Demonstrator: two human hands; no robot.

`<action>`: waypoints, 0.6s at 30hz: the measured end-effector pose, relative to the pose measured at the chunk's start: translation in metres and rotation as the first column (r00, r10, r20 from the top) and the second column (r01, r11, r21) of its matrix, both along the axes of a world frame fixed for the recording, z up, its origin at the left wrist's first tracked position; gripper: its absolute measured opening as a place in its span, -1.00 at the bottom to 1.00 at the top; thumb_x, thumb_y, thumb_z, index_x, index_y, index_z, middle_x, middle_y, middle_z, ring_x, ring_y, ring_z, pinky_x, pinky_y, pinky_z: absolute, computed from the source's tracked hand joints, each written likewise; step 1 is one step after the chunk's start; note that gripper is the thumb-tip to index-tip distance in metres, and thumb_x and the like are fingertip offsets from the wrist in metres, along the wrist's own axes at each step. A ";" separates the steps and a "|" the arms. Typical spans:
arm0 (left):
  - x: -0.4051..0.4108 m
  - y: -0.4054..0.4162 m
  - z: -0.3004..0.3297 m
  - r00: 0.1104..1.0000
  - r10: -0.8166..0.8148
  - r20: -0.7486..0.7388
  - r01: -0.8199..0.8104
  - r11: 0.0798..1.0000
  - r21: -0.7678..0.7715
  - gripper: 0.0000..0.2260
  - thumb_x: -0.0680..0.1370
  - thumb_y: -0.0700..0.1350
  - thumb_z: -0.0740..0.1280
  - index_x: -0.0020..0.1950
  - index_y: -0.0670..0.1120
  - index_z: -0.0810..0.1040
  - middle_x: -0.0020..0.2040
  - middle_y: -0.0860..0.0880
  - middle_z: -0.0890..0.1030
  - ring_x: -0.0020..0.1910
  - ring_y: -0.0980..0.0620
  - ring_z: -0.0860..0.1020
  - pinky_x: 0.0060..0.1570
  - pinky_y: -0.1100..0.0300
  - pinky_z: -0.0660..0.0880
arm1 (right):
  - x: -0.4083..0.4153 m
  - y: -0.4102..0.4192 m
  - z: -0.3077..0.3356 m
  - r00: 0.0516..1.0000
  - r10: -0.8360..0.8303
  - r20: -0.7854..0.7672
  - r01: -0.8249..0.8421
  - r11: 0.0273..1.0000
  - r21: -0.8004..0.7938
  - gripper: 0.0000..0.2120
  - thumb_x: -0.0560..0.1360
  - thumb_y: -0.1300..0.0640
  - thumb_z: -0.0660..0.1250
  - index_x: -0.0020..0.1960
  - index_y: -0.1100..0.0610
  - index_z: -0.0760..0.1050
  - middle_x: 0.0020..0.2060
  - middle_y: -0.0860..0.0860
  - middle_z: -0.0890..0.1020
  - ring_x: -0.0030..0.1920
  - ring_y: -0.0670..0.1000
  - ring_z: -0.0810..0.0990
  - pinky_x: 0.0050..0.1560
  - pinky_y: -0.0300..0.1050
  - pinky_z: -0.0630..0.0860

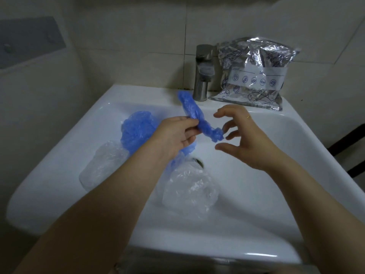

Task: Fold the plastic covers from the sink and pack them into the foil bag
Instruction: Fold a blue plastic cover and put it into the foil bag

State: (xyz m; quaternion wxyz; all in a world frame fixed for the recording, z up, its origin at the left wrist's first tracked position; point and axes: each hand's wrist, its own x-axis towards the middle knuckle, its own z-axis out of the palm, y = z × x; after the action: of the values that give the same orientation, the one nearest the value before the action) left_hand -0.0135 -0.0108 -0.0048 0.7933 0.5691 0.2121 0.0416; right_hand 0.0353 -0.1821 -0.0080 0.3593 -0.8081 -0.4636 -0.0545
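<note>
My left hand (175, 135) grips a blue plastic cover (194, 113) twisted into a narrow roll, held above the white sink (256, 214). My right hand (241, 137) hovers just right of the roll's lower end with fingers spread, not touching it. Inside the basin lie another crumpled blue cover (136, 129) at the left and two clear plastic covers, one at the left (104, 163) and one near the drain (189, 190). The silver foil bag (254, 74) with blue drawings stands on the sink's back right ledge against the wall.
A metal tap (203, 72) stands at the back of the sink, just left of the foil bag. The drain (197, 162) shows partly between the covers. Tiled wall rises behind; a dark frame is at the far right.
</note>
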 end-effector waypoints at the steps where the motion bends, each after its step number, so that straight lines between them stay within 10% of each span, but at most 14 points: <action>1: 0.000 -0.001 0.000 1.000 0.003 -0.010 -0.003 1.000 -0.019 -0.92 0.54 -0.23 0.29 -0.14 -0.10 0.53 -0.40 0.02 0.65 -0.34 0.15 0.62 -0.24 0.30 0.47 | 0.000 0.001 -0.001 0.998 -0.003 0.055 0.002 1.000 0.012 -0.51 0.36 0.28 0.46 0.13 -0.11 0.37 0.17 -0.12 0.32 -0.01 -0.17 0.45 -0.02 -0.36 0.47; 5: 0.000 -0.004 0.003 0.999 0.010 -0.050 -0.015 0.996 -0.092 -0.90 0.54 -0.24 0.28 -0.18 -0.13 0.51 -0.46 0.00 0.61 -0.43 0.16 0.59 -0.38 0.34 0.47 | -0.003 0.008 -0.005 0.981 0.052 0.185 -0.055 0.998 0.014 -0.90 0.41 0.23 0.37 -0.08 0.16 0.58 -0.08 -0.05 0.52 -0.17 -0.27 0.45 -0.12 -0.46 0.37; 11: -0.003 -0.009 0.004 0.998 -0.056 -0.032 0.051 0.991 -0.124 -0.90 0.55 -0.22 0.25 -0.11 -0.21 0.52 -0.22 -0.12 0.60 -0.25 -0.05 0.61 -0.10 0.12 0.58 | 0.001 0.006 -0.008 0.990 0.044 0.134 -0.042 0.999 -0.016 -0.88 0.42 0.16 0.33 -0.10 0.16 0.61 -0.23 -0.03 0.57 -0.24 -0.22 0.47 -0.17 -0.45 0.38; 18: -0.007 -0.013 0.000 0.996 -0.094 -0.005 0.094 0.991 0.094 -0.91 0.53 -0.31 0.30 -0.10 -0.14 0.52 -0.33 -0.06 0.64 -0.43 0.11 0.62 -0.33 0.31 0.58 | -0.005 0.007 -0.005 0.999 0.044 -0.007 -0.044 0.999 -0.030 -0.86 0.43 0.25 0.41 -0.06 0.07 0.56 -0.20 0.00 0.61 -0.22 -0.13 0.52 -0.15 -0.33 0.47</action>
State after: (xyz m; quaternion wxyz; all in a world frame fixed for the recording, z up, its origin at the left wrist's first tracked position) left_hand -0.0208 -0.0238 -0.0045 0.7667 0.6151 0.1831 0.0142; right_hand 0.0302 -0.1756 -0.0131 0.3497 -0.8032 -0.4808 -0.0372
